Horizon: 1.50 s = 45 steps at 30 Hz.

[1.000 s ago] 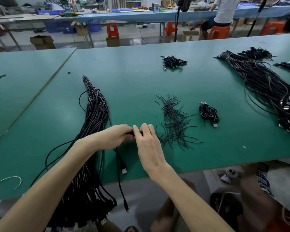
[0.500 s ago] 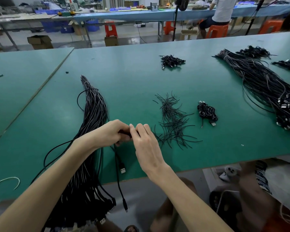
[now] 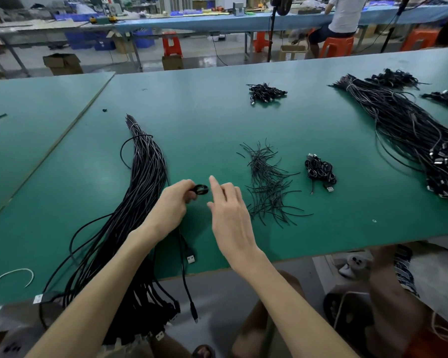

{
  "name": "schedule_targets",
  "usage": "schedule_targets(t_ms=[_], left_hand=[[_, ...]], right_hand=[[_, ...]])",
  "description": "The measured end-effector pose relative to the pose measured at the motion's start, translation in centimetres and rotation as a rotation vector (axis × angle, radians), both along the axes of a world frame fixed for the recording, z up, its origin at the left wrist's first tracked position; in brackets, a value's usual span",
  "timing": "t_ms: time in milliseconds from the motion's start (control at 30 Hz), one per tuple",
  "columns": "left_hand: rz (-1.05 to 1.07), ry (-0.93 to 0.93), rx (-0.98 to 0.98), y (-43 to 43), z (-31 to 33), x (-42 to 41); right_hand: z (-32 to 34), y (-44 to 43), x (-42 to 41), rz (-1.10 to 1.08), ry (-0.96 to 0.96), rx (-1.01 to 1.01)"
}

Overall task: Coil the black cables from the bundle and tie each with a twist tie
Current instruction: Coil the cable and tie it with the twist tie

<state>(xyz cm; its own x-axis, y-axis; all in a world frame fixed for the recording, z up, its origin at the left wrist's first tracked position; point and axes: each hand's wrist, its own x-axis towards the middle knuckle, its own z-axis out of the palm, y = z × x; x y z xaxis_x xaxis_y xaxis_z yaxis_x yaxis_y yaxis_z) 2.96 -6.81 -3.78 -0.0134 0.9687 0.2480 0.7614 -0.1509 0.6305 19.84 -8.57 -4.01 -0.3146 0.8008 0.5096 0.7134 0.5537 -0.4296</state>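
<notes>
My left hand pinches a small black cable loop just above the green table. The cable's loose ends hang below it, one USB plug lying near the front edge. My right hand hovers just right of the loop with its forefinger raised and nothing in it. The long black cable bundle lies to the left and runs off the table's front edge. A heap of black twist ties lies right of my hands.
A coiled, tied cable lies right of the twist ties, and a small pile of coils sits farther back. A second large cable bundle crosses the right side. A white tie lies at the front left. A person sits at a far bench.
My hands were pressed together on the cable; now the right hand has let go and drawn slightly right, and the small loop shows in my left fingers.
</notes>
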Motion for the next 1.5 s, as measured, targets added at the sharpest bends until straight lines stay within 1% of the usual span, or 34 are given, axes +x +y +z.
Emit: schedule_targets(t_ms=[133,233,300,333,367,433,500,567,633,767,933,1033,1333,1433,1500], left_hand=[[0.119,-0.05,-0.008,0.7,-1.1,1.0],[0.16,-0.05,0.021,1.0,-1.8,1.4],[0.154,-0.021,0.048,1.0,-2.1,1.3],[0.146,-0.003,0.054,0.9,-2.2,1.3],[0.141,0.015,0.06,0.8,-2.2,1.2],[0.138,0.049,0.069,0.7,-2.2,1.2],[0.136,0.079,0.069,0.7,-2.3,1.3],[0.137,0.101,0.066,0.7,-2.3,1.2],[0.142,0.111,0.061,0.7,-2.3,1.2],[0.131,0.126,0.07,0.5,-2.3,1.2],[0.128,0.144,0.056,0.4,-2.3,1.3],[0.119,0.16,0.056,0.5,-2.3,1.4],[0.11,0.154,0.079,0.5,-2.3,1.3],[0.105,0.15,0.086,0.4,-2.2,1.4],[0.102,0.128,0.085,0.3,-2.2,1.4]], right_hand=[[0.4,0.4,0.3,-0.128,0.279,-0.087],[0.7,0.9,1.2,-0.187,0.493,-0.22],[0.9,1.7,2.2,-0.213,0.564,-0.306],[0.9,2.0,2.7,-0.213,0.536,-0.338],[0.9,2.3,3.3,-0.214,0.455,-0.351],[0.5,2.4,4.2,-0.24,0.211,-0.314],[0.3,2.2,4.7,-0.267,0.028,-0.261],[0.1,1.8,4.6,-0.279,-0.077,-0.266],[-0.3,1.4,4.3,-0.293,-0.133,-0.283],[-0.6,0.9,3.7,-0.323,-0.156,-0.242],[-0.6,1.4,3.6,-0.314,-0.279,-0.2],[-0.6,1.7,3.7,-0.317,-0.315,-0.178],[-0.6,3.0,4.3,-0.36,-0.213,-0.168],[-0.5,3.4,4.3,-0.351,-0.13,-0.186],[-0.3,3.4,4.4,-0.34,-0.071,-0.124]])
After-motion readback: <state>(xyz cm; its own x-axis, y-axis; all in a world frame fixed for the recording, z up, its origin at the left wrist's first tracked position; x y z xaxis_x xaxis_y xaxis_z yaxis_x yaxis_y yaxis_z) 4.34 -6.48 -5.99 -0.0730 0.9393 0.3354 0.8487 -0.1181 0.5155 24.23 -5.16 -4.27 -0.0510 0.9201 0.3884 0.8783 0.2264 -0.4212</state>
